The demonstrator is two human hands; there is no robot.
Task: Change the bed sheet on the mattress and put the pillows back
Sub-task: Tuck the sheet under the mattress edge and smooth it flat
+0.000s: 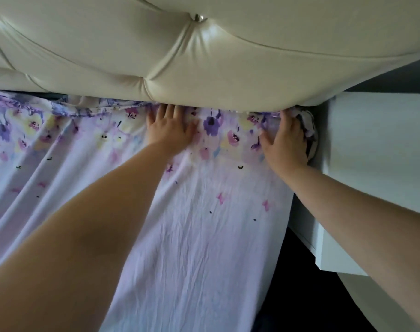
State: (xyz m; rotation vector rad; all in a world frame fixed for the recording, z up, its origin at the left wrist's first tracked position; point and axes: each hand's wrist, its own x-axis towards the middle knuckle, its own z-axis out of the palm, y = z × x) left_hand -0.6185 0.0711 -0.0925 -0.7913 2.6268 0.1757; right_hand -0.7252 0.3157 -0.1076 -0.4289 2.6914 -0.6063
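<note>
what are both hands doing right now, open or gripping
Left hand: open, flat on the sheet by the headboard.
Right hand: fingers curled round the sheet's bunched corner.

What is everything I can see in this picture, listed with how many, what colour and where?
headboard: one, cream, tufted, across the top.
button: one, silvery, in the headboard's tuft.
bed sheet: one, pale lilac with purple, pink and yellow flowers, spread over the bed, its top edge bunched at the headboard.
nightstand: one, white, right of the bed.
left hand: one, flat on the sheet, fingers at the headboard gap.
right hand: one, at the sheet's right corner, fingers curled over the bunched edge.
</note>
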